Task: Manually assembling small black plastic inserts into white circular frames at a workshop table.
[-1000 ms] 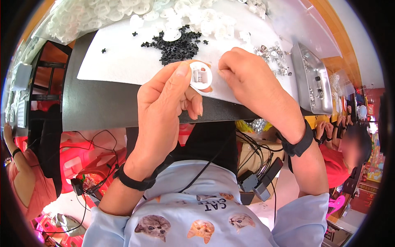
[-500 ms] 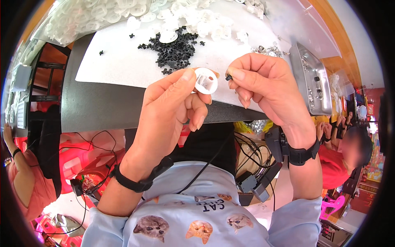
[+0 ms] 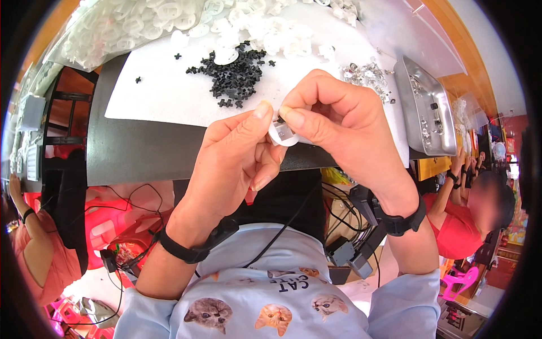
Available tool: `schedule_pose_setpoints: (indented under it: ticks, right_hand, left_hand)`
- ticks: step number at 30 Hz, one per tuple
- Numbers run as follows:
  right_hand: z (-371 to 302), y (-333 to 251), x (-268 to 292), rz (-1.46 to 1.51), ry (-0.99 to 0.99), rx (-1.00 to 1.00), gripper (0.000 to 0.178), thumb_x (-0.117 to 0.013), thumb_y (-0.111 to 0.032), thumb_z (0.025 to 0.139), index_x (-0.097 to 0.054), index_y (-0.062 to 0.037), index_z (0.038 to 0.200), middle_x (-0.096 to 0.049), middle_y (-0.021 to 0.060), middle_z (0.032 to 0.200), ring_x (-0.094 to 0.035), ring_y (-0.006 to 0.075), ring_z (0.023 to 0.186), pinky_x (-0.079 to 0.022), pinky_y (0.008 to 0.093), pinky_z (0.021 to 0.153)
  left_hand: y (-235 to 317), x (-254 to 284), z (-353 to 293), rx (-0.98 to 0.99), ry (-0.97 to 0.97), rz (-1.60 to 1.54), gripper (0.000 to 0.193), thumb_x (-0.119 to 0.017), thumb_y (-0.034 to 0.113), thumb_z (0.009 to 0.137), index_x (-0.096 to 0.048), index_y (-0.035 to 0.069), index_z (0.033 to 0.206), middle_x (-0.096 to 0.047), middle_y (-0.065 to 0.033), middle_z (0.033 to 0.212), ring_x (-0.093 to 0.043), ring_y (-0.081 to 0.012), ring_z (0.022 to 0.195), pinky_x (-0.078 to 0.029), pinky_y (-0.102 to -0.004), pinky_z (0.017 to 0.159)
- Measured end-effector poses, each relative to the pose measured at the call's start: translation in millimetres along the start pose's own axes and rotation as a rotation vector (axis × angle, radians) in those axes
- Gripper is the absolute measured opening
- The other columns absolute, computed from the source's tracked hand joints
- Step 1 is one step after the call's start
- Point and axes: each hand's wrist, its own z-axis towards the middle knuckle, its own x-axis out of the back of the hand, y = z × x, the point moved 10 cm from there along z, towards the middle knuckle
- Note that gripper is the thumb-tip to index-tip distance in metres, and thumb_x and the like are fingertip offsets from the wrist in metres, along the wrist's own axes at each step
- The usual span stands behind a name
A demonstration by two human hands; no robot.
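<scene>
My left hand pinches a small round white plastic part with a raised square middle, held above the table's near edge. Close against its upper side, my right hand has thumb and forefinger pressed together on a small black plastic piece, mostly hidden by the fingertips. Beyond the hands lies a pile of black cross-shaped pieces on a white sheet. A heap of white plastic parts spreads behind that pile.
A clear bag of white parts fills the back left. Small shiny metal parts lie right of my hands, beside a metal tray holding a few pieces. Cables hang below the table edge. Other people sit at both sides.
My right hand has moved left and brought the black piece to the white part. My left hand has tilted the white part and lowered it slightly.
</scene>
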Motion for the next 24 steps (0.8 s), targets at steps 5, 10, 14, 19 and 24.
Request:
schedule_pose_setpoints:
  ticks: [5,10,14,19,24]
  right_hand:
    - [-3.7,-11.7,1.5,-0.213,0.043,0.148,0.008,-0.062,-0.005,0.088,-0.060,0.0021,0.087,-0.052,0.0009,0.087,-0.050,0.0063,0.076,-0.042,0.0202,0.066]
    - [-3.2,-20.4,-3.8,-0.316,0.035,0.237,0.003,-0.062,-0.003,0.087,-0.061,0.0004,0.087,-0.052,0.0020,0.086,-0.050,0.0070,0.074,-0.042,0.0202,0.064]
    - [-3.1,-23.0,-4.8,-0.363,0.038,0.288,0.002,-0.063,-0.002,0.086,-0.062,-0.0003,0.087,-0.052,0.0026,0.085,-0.050,0.0079,0.073,-0.042,0.0203,0.062]
    - [-7.2,-32.8,-8.7,-0.537,0.039,0.428,0.003,-0.063,-0.001,0.086,-0.061,-0.0004,0.088,-0.051,0.0034,0.084,-0.049,0.0091,0.071,-0.041,0.0211,0.061]
    - [-5.6,-25.1,-7.1,-0.485,0.027,0.364,0.005,-0.063,-0.003,0.086,-0.060,-0.0010,0.090,-0.051,0.0021,0.084,-0.049,0.0077,0.072,-0.041,0.0203,0.062]
  left_hand:
    - [-0.2,3.0,0.2,0.005,0.024,-0.025,0.043,-0.049,0.038,0.096,-0.058,0.000,0.080,-0.055,-0.0073,0.061,-0.042,-0.0085,0.038,-0.028,-0.0210,0.030]
    - [-0.1,3.1,0.4,0.028,0.011,-0.038,0.043,-0.049,0.037,0.096,-0.057,-0.001,0.078,-0.055,-0.0088,0.060,-0.042,-0.0095,0.038,-0.028,-0.0216,0.030]
    - [-1.2,3.0,1.9,0.045,-0.001,-0.020,0.045,-0.049,0.039,0.095,-0.055,-0.001,0.076,-0.054,-0.0090,0.056,-0.041,-0.0099,0.037,-0.029,-0.0222,0.030]
    - [-1.1,5.9,0.9,0.055,0.007,0.026,0.049,-0.050,0.042,0.094,-0.054,-0.002,0.074,-0.050,-0.0073,0.053,-0.041,-0.0102,0.037,-0.029,-0.0226,0.029]
    - [-2.6,4.8,0.0,0.079,-0.006,0.034,0.040,-0.039,0.034,0.100,-0.057,0.001,0.086,-0.052,-0.0045,0.062,-0.035,-0.0070,0.040,-0.025,-0.0202,0.037]
